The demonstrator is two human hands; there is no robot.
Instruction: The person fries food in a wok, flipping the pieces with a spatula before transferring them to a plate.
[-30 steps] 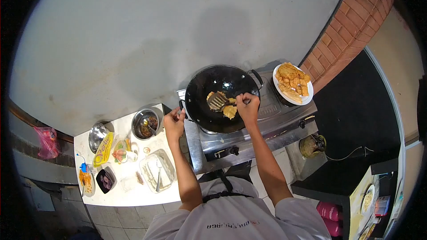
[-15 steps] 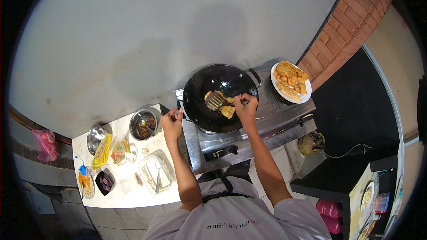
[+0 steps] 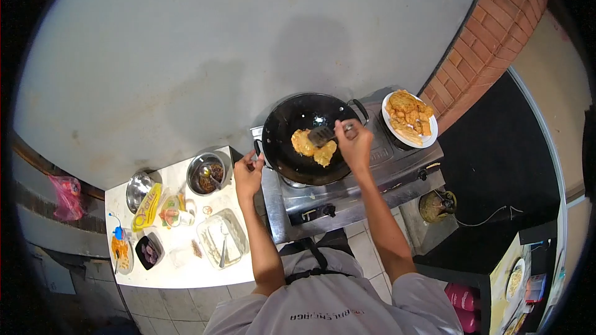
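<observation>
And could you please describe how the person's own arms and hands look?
The left hand and right hand are bare, without visible gloves. The forearms are uncovered; loose, short, pale-grey sleeves cover the upper arms. Any rings are too small to tell.

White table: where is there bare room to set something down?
Free on the table: the narrow near strip, below the black bowl and tub; a back patch between the left steel bowl and right steel bowl. Crowded: the left end, around the yellow bag.
</observation>
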